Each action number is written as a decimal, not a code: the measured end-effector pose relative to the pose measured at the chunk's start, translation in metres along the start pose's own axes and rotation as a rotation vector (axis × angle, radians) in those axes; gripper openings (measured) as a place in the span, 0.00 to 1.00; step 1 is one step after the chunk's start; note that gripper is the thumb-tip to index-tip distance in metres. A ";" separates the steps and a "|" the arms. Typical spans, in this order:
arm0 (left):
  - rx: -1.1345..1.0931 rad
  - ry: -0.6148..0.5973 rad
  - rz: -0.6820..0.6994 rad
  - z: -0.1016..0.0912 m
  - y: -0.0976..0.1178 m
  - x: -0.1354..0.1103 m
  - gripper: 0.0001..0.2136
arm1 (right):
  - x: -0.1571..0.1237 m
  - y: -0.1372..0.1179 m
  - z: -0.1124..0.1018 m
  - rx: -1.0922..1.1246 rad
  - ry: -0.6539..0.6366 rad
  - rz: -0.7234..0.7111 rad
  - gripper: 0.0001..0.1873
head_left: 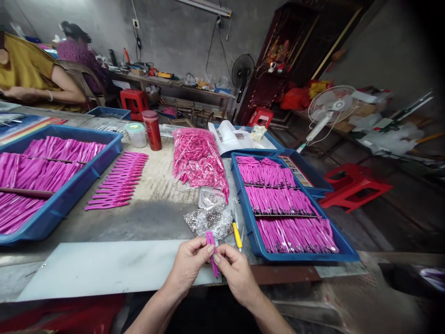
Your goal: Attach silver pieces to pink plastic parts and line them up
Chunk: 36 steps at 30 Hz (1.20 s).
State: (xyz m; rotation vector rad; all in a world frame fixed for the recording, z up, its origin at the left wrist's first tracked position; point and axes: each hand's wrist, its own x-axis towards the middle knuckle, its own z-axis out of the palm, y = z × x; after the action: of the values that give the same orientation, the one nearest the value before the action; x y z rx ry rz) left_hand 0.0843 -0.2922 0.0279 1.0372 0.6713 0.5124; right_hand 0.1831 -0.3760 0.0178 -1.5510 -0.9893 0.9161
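My left hand [189, 262] and my right hand [236, 269] meet above the table's front edge. Between them they pinch a slim magenta plastic piece [209, 237], standing nearly upright, with a slot or gap along its upper part; their thumbs cover its middle. Just beyond lies an opened clear bag of small metal parts [212, 220]. A yellow-handled screwdriver-like tool [237, 234] rests to the right of the bag. Under my left hand stretches a pale smooth board [114, 264].
Blue trays of magenta pieces stand at left [62, 218] and right [245, 218]. A row of magenta pieces [120, 178], a bag of pink parts [198, 153], a red tumbler [152, 132] and a lidded tub [136, 135] lie farther back. A co-worker [31, 69] sits at far left.
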 end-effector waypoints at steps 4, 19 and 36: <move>0.006 -0.007 0.003 0.000 0.001 0.000 0.13 | 0.000 0.001 0.000 0.000 0.001 0.003 0.14; 0.007 -0.007 0.001 -0.001 0.001 0.000 0.12 | 0.001 0.002 0.002 0.007 -0.007 -0.002 0.14; -0.003 -0.012 -0.006 -0.002 -0.002 0.002 0.12 | 0.001 0.001 0.001 -0.017 -0.005 -0.009 0.14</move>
State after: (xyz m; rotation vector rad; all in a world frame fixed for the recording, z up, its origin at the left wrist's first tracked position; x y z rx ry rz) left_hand 0.0845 -0.2906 0.0251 1.0348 0.6630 0.5016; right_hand 0.1829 -0.3749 0.0169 -1.5582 -1.0093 0.9071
